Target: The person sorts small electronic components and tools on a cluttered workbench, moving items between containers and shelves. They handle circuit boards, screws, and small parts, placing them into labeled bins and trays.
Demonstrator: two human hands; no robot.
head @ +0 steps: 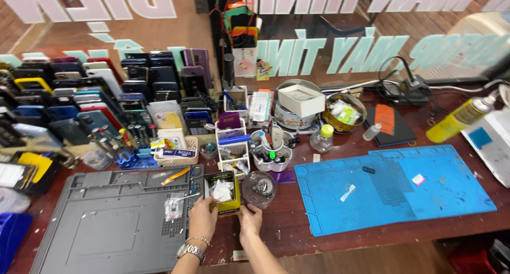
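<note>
Along the far left of the dark red tabletop [297, 237], rows of phone cases [64, 98] stand packed together, black, blue, red and yellow. Just in front of them a blue rack of screwdrivers [127, 146] sits beside a small wicker basket [178, 152]. Nearer the person lies a grey repair mat [111, 221] with moulded compartments; a small clear plastic bag [173, 206] rests on its right part.

At the mat's right edge sits a small yellow-and-black box [222, 191], open on top, with crumpled white plastic inside. The left hand [203, 218], with a metal wristwatch and a beaded bracelet, has its fingers closed on the box's near left corner. The right hand [249, 218] holds the near right corner, fingers bent against the box's side. Touching or just beside the box on the right is a round clear dish [258, 188] with small metal parts in it.

Behind the dish stand a white organiser [234, 146] and a cup of tools [271, 154], then a clear bottle with a yellow cap [321, 138]. Further right a blue silicone mat [393, 186] covers the tabletop, with small scraps on it. A yellow spray can [459, 120] lies tilted near the right edge.
</note>
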